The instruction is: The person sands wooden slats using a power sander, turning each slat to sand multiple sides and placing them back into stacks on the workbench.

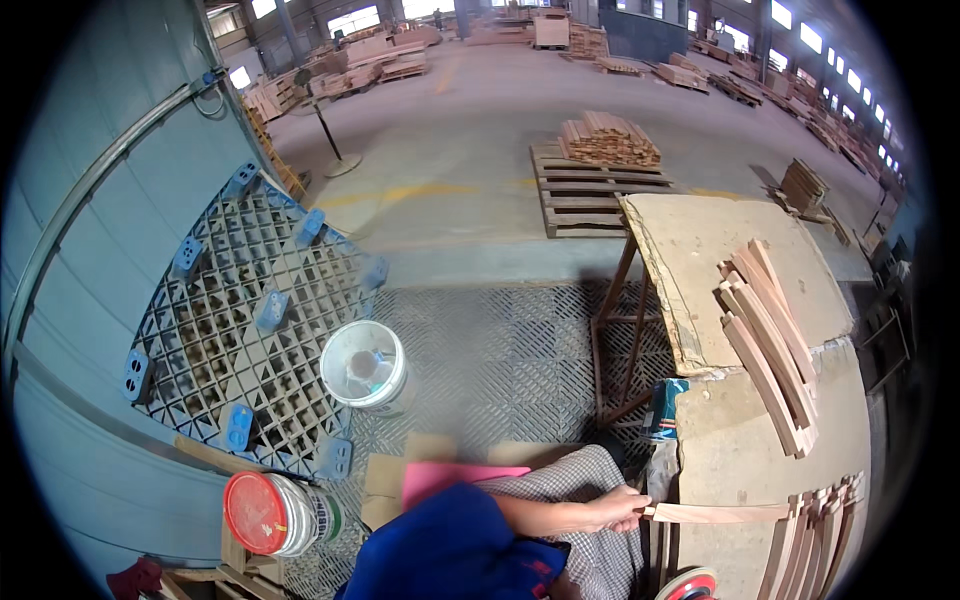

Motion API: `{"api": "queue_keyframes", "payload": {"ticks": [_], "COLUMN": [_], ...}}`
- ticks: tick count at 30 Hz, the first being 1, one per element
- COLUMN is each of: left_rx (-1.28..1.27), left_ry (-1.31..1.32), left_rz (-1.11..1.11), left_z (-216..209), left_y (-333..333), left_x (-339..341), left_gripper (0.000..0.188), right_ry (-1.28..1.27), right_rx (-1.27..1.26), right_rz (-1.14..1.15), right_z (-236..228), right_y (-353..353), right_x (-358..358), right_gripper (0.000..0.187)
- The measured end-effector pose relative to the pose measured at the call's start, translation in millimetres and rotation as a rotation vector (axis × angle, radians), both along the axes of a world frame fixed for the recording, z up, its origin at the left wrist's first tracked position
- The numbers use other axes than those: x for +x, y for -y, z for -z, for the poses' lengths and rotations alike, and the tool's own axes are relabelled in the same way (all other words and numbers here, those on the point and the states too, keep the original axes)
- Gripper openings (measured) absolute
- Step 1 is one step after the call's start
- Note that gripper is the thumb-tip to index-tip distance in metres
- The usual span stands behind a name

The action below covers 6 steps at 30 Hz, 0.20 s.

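My left hand [618,508] is closed around the near end of a pale wooden strip [722,513], its arm reaching across to the right from a blue sleeve [440,540]. The strip lies level, and its far end meets a row of curved wooden strips [818,535] at the lower right; I cannot tell whether they touch. Below the strip, a round red-rimmed disc [690,584] shows in part at the bottom edge. A checked cloth [575,485] covers my lap. My right hand is not in view.
A cardboard-covered table [745,420] on the right bears more curved wooden strips [770,335]. A white bucket [363,365] and a red-lidded bucket [257,512] stand left of me. A plastic grid panel [250,310] leans by the wall. Ahead, a pallet [585,200] holds stacked wood.
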<state>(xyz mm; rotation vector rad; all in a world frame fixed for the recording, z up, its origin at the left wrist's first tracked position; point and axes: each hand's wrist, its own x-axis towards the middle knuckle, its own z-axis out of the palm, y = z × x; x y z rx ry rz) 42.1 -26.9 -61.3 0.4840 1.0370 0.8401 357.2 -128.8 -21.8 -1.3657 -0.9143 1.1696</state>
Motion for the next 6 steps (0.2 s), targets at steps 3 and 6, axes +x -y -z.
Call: {"api": "queue_keyframes", "payload": {"ticks": [3,6], "left_rx": [0.476,1.054], "left_ry": [-0.417,-0.944], "left_rz": [0.090,0.244], "left_z": [-21,-45], "left_y": [-7,-10], "left_x": [3,-2], "left_gripper": [0.042,0.072], "right_ry": [0.229,0.650], "right_rx": [-0.094,0.038], "right_rz": [0.020,0.180], "right_z": [-18,-60], "right_y": [13,59], "right_x": [-15,-13], "right_gripper": [0.060,0.072]}}
